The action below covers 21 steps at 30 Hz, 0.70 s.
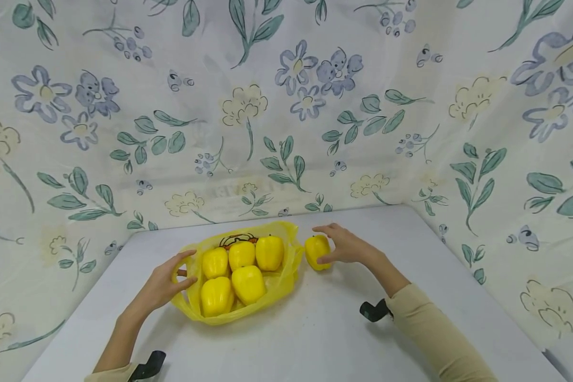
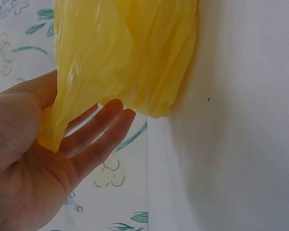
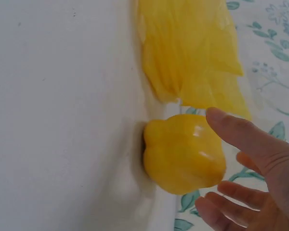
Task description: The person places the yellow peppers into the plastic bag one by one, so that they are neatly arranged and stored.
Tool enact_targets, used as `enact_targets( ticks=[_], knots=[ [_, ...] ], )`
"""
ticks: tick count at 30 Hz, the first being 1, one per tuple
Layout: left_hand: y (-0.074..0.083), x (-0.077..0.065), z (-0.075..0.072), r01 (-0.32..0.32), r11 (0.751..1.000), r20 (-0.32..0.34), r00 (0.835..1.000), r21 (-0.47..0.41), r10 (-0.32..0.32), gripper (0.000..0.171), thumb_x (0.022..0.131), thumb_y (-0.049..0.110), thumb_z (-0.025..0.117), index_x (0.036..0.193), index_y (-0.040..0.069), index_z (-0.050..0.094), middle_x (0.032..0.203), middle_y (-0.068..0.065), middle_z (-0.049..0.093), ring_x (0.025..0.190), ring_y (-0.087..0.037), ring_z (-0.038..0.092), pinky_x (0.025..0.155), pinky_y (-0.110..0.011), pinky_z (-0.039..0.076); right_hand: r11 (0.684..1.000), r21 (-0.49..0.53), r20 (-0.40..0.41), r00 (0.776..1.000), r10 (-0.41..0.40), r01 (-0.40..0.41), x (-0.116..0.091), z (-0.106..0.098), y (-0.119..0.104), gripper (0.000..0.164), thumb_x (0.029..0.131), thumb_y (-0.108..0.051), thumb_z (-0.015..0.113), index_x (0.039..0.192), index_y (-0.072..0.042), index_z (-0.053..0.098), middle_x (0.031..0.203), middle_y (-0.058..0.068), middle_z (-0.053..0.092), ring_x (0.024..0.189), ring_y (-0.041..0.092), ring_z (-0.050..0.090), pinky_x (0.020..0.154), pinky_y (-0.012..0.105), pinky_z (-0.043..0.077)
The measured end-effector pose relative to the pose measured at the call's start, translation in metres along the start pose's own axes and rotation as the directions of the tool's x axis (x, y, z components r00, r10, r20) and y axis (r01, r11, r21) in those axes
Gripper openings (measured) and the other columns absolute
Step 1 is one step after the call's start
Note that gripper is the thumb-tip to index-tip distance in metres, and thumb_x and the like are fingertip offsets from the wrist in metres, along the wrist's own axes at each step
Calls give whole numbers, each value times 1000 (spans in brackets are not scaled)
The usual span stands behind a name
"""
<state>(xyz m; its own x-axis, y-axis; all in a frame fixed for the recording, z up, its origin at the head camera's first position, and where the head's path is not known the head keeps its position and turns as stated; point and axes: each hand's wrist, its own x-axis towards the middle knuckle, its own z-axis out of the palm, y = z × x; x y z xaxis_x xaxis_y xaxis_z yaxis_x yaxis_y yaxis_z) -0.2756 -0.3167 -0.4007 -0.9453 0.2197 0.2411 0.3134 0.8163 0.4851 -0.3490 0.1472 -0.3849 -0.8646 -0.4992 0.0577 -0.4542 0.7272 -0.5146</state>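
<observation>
Several yellow bell peppers sit in a spread yellow plastic bag, whose mouth faces up. At the bag's left end is my left hand, its thumb and fingers spread apart. A loose corner of the bag hangs between them in the left wrist view. Just right of the bag, one more yellow bell pepper rests on the table. My right hand reaches over and around this pepper, thumb and fingers parted. In the right wrist view the thumb tip lies right at the pepper's edge.
The white table carries the bag and the peppers. A floral cloth hangs behind and along both sides of it. Black mounts sit at the left wrist and the right wrist.
</observation>
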Motion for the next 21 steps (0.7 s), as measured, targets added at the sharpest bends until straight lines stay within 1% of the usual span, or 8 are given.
enact_targets(
  ticks=[4, 10, 18, 21],
  knots=[
    [-1, 1, 1, -4, 1000, -3, 1000, 7, 4, 67, 87, 16, 74, 146, 10, 42, 146, -27, 45, 102, -36, 67, 73, -33, 62, 1000, 7, 1, 1000, 19, -19, 3, 7, 4, 86, 76, -34, 85, 149, -20, 42, 148, 15, 44, 130, 33, 48, 109, 56, 43],
    [-2, 0, 1, -4, 1000, -4, 1000, -4, 4, 67, 88, 17, 74, 146, 11, 42, 146, -27, 45, 102, -36, 67, 73, -33, 62, 1000, 20, -7, 1000, 1, -1, 6, 16, 11, 85, 75, -31, 86, 147, -17, 44, 146, 15, 47, 132, 31, 47, 113, 53, 40],
    [-2, -1, 2, -25, 1000, -14, 1000, -5, 25, 66, 87, 14, 74, 145, 10, 43, 144, -27, 47, 101, -36, 67, 71, -31, 62, 1000, 11, -32, 999, 16, -16, 8, 21, 14, 83, 74, -32, 86, 145, -19, 46, 143, 12, 50, 128, 29, 50, 111, 53, 42],
    [-2, -1, 2, -24, 1000, -13, 1000, -7, 24, 66, 87, 14, 74, 145, 11, 43, 144, -27, 47, 101, -36, 67, 71, -31, 62, 1000, 8, -45, 999, 10, -10, 8, 22, 14, 83, 74, -32, 86, 145, -17, 46, 142, 12, 51, 127, 30, 50, 110, 54, 43]
  ],
)
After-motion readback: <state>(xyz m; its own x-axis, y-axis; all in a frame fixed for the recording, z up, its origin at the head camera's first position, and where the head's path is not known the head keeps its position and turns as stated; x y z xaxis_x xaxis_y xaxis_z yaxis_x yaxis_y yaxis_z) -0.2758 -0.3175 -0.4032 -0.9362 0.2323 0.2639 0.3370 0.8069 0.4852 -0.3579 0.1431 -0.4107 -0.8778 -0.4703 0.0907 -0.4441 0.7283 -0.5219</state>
